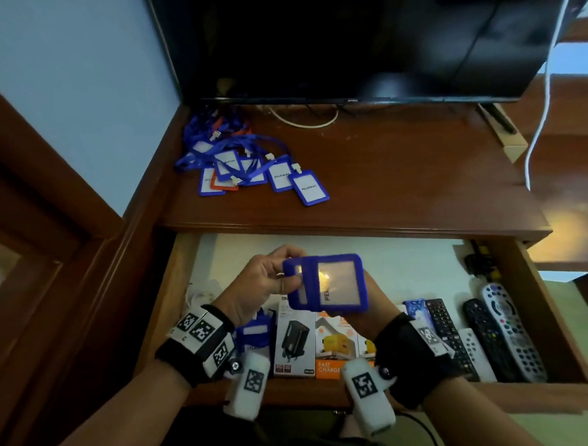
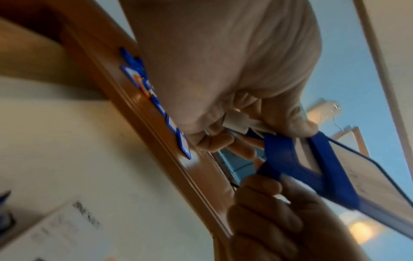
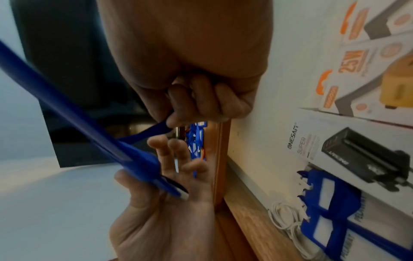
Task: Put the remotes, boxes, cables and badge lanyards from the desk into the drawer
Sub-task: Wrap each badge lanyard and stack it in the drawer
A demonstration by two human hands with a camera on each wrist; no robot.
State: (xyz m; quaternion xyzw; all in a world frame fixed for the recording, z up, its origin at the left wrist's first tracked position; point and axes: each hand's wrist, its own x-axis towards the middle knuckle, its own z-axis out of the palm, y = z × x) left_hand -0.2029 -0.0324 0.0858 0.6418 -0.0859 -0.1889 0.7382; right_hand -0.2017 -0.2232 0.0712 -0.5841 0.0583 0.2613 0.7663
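1. Blue badge holder [image 1: 329,283] held over the open drawer [image 1: 382,262] – left hand [image 1: 255,285] pinching its left edge, right hand [image 1: 373,303] beneath.
2. Right wrist only – right fingers [image 3: 192,98] curled round its lanyard strap [image 3: 152,131].
3. Head only – remaining badge lanyards [image 1: 246,164] at desk's [image 1: 401,171] back-left corner.

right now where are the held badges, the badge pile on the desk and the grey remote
held badges [image 1: 335,285]: head view, on the clear window of the front holder.
badge pile [image 1: 249,164]: head view, middle of the heap, on a blue holder.
grey remote [image 1: 513,331]: head view, on its button face, in the drawer.
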